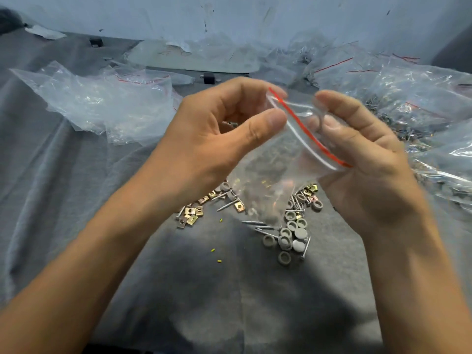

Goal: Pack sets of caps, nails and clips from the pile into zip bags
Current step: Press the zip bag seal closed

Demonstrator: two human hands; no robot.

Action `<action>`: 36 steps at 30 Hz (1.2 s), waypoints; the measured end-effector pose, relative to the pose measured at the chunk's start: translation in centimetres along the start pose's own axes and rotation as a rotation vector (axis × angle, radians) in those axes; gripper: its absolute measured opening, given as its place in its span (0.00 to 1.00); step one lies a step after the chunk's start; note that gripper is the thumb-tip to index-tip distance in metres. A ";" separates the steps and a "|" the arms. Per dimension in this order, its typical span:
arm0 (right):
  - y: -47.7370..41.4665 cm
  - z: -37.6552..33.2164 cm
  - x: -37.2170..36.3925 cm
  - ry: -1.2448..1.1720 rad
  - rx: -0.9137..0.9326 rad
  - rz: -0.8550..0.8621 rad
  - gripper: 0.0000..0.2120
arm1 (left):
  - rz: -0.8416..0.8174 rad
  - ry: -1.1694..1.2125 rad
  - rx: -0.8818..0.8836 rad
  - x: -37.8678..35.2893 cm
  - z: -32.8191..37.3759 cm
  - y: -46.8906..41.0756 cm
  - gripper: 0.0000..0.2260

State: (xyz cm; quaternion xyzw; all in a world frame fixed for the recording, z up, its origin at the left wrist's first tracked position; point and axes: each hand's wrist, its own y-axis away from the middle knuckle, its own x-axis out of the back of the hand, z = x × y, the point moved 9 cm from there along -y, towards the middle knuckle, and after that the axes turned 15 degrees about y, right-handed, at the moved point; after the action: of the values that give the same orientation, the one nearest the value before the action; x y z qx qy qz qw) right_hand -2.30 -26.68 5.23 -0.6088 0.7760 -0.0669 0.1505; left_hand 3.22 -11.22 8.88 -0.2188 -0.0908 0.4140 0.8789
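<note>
From my remote seat I read the zip bag [278, 175] as held up between both hands, over the pile; my left hand [219, 139] pinches one end of its red-striped mouth between thumb and forefinger, and my right hand [362, 159] curls round the other end, thumb pressed against the film. The bag is thin, clear and limp, nearly weightless and likely slippery; I judge the stiffer zip strip the only sure place to hold it, one pinch at each end, since the film below would crumple. Whether it already has parts inside I cannot tell; the lower half is blurred and the pile shows through it.

Below my hands, on the grey-clothed counter [178, 290], lie the grey caps [291, 236], mostly under the right wrist, the nails [258, 223] mixed among them, and the brass clips [190, 213] beneath the left palm; all small, hard and easy to scatter. Beyond the left hand sits a heap of empty bags [102, 98]; beyond the right hand, filled bags [421, 98] crowd close and could snag a wide reach.
</note>
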 end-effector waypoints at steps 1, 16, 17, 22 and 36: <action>0.0 0.0 -0.2 0.004 -0.006 -0.007 0.10 | 0.014 0.043 0.003 0.3 0.0 0.0 0.05; -0.4 0.7 0.4 0.628 0.108 0.008 0.02 | 0.200 -0.035 0.066 4.6 -2.4 -0.1 0.03; -0.4 0.5 0.4 0.610 0.124 0.026 0.02 | 0.203 -0.040 0.057 4.6 -2.3 -0.1 0.03; -0.3 -0.1 0.3 0.584 0.164 0.067 0.01 | 0.236 -0.042 0.012 4.7 -1.7 0.0 0.04; 0.1 -1.2 0.1 0.550 0.177 0.066 0.04 | 0.204 0.047 -0.017 4.4 -1.1 0.0 0.02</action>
State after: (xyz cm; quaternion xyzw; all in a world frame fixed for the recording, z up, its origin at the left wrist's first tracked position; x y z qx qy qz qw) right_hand -2.83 -26.84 6.30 -0.5269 0.7981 -0.2922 -0.0108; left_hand 6.39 -8.20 7.79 -0.2439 -0.0510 0.4954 0.8321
